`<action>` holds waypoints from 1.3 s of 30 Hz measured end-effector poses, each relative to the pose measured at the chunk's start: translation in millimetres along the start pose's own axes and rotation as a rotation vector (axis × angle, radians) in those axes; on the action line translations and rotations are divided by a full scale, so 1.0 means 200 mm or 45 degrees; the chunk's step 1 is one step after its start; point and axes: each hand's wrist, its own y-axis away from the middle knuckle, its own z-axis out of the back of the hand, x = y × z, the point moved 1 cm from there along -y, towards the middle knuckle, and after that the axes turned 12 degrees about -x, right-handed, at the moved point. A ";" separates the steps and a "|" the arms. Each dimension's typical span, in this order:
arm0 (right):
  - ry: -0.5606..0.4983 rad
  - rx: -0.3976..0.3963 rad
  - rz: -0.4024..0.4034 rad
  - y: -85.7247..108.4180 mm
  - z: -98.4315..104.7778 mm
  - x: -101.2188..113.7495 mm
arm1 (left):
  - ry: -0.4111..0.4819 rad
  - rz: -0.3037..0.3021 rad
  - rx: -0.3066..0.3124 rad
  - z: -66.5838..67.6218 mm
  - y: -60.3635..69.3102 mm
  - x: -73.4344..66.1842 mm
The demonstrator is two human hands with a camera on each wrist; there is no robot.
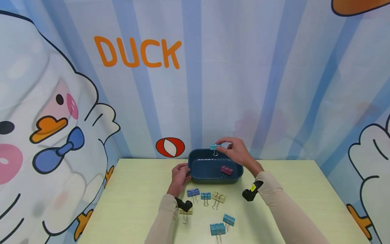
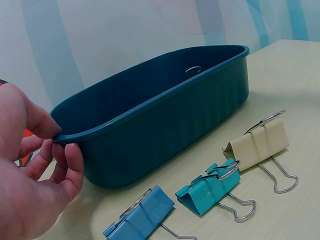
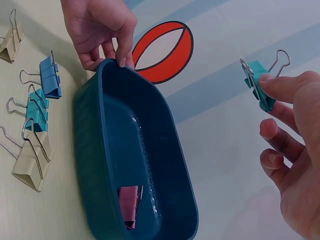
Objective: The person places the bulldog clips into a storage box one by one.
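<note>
A dark blue oblong bin (image 1: 201, 180) stands at the back of the table, with a pink binder clip (image 3: 128, 205) lying inside. My left hand (image 1: 179, 177) pinches the bin's left rim between thumb and fingers, as the left wrist view shows closely. Above the bin's far side, my right hand (image 1: 239, 152) holds a teal binder clip (image 3: 260, 85) between thumb and index finger; its other fingers are loosely bent. In front of the bin lie a blue binder clip (image 2: 142, 215), another teal clip (image 2: 210, 187) and a cream clip (image 2: 260, 142).
Nearer on the pale yellow table (image 1: 122, 203) are two more teal clips, one larger (image 1: 217, 228) and one smaller (image 1: 229, 219). A second cream clip (image 1: 186, 211) sits partly behind the left wrist. A duck-printed curtain (image 1: 213, 84) hangs right behind the bin.
</note>
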 end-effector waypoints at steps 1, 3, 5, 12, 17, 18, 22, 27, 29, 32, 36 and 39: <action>-0.005 -0.001 -0.002 0.00 0.00 0.00 | 0.004 -0.003 0.004 0.00 0.00 0.00; -0.012 -0.004 -0.008 0.00 0.00 -0.01 | 0.007 -0.003 0.009 0.00 0.00 0.00; -0.017 -0.006 -0.017 0.00 -0.01 -0.01 | 0.007 -0.002 0.014 0.00 0.00 0.00; -0.048 -0.003 -0.050 0.01 -0.02 -0.01 | 0.013 -0.007 0.024 0.00 0.00 0.00; 0.005 0.040 -0.051 0.05 -0.03 -0.03 | 0.022 -0.004 0.021 0.00 0.00 0.00; 0.017 0.047 -0.040 0.06 -0.03 -0.04 | 0.019 -0.001 0.018 0.00 0.00 0.00; 0.048 0.072 0.003 0.10 -0.03 -0.06 | 0.009 0.009 0.012 0.00 0.01 -0.01; 0.030 0.122 0.032 0.16 -0.01 -0.07 | 0.021 0.009 0.034 0.00 0.01 -0.01; 0.007 0.139 0.022 0.19 0.00 -0.07 | 0.024 0.008 0.038 0.00 0.01 -0.01; -0.007 0.152 0.013 0.24 0.00 -0.09 | 0.020 0.010 0.035 0.00 0.02 -0.02; -0.002 0.150 0.017 0.33 -0.02 -0.11 | 0.017 0.014 0.027 0.01 0.02 -0.01; 0.003 0.157 0.022 0.40 -0.06 -0.13 | 0.026 0.014 0.025 0.00 0.01 -0.01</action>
